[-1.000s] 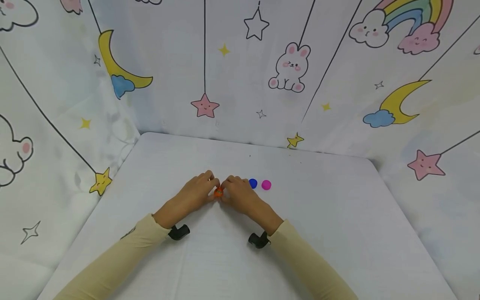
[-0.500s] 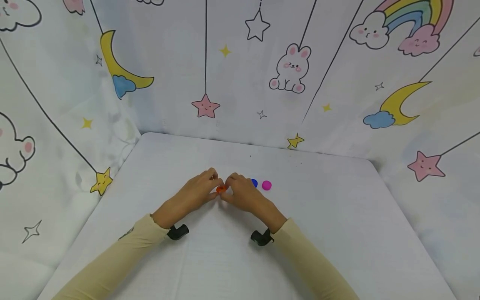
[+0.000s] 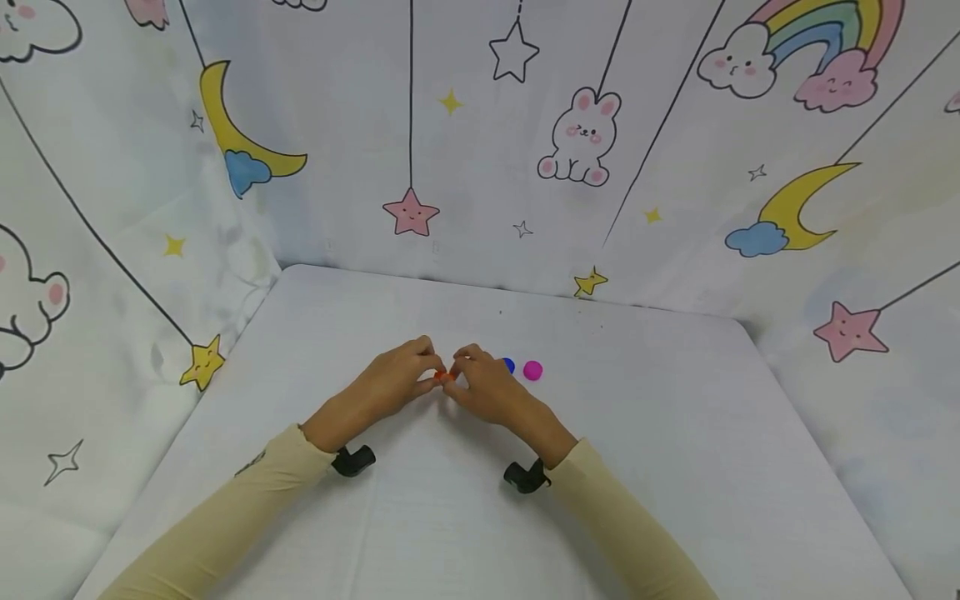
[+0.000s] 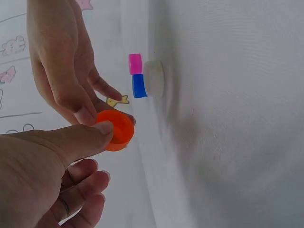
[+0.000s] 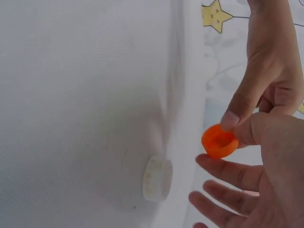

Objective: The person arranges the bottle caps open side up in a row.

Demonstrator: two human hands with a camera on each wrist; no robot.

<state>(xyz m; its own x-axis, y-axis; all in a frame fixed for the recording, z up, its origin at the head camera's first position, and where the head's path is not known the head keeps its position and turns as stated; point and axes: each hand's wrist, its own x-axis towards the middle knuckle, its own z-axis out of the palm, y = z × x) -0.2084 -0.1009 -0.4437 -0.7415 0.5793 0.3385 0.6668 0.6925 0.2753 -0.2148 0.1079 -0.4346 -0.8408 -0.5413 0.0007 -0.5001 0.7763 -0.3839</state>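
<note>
Both hands meet at a small orange cap (image 4: 124, 129), round and hollow like a shallow cup, held above the white table. My left hand (image 3: 395, 377) pinches it, the thumb lying over its hollow side. From the other side my right hand (image 3: 487, 385) grips the same cap, with thumb and index finger at its edge and the other fingers spread, as the right wrist view shows. Just right of the right hand lie a blue cap (image 3: 509, 365), partly covered by that hand, and a pink cap (image 3: 533, 370).
A white round lid-like piece (image 4: 154, 79) stands by the blue and pink caps in the left wrist view and also shows in the right wrist view. The white table (image 3: 645, 467) runs back to a cloth wall (image 3: 480, 150) printed with stars and moons.
The orange cap has risen slightly and shifted right, and less of it shows between the fingers. The right hand has moved a little right, covering more of the blue cap.
</note>
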